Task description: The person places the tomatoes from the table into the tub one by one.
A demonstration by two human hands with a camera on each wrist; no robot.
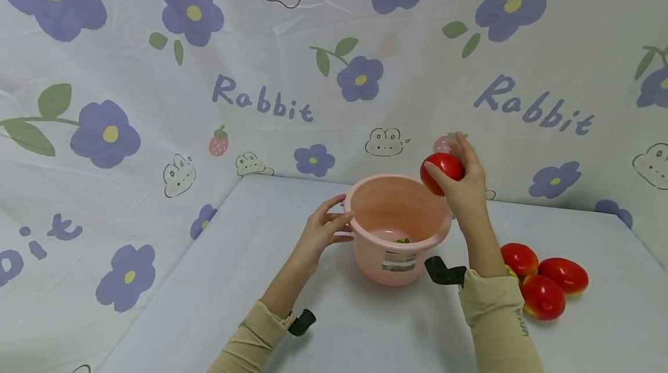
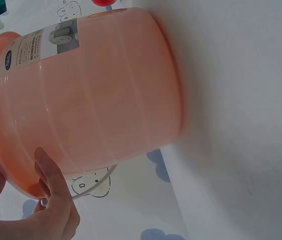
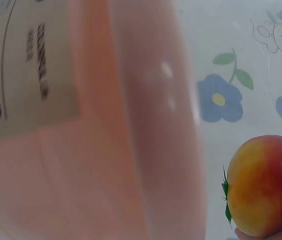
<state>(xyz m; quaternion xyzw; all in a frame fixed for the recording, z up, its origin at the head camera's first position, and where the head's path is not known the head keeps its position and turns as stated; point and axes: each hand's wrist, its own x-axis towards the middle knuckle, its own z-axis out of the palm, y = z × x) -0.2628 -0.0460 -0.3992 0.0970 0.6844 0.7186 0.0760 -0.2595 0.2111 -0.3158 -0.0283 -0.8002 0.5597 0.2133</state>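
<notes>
A pink bucket [image 1: 396,265] stands upright on the table, its rim nearest my left hand [image 1: 326,228]. That hand grips the rim at the left side; in the left wrist view, the thumb and fingers [image 2: 51,172] lie on either side of it. My right hand [image 1: 467,184] holds a tomato [image 1: 435,174] above the right side of the rim. The right wrist view shows this tomato [image 3: 263,185] as red shading to yellow, with pointed green leaves at one end. Inside the bucket, a small green and yellow bit [image 1: 402,241] shows; the near wall hides the rest.
Several more glossy red tomatoes [image 1: 563,275] lie grouped on the table, right of the bucket and beside my right sleeve. A white cloth with purple flowers [image 1: 360,80] hangs behind the white table [image 1: 209,315]. The bucket's thin handle [image 2: 98,182] hangs along its side.
</notes>
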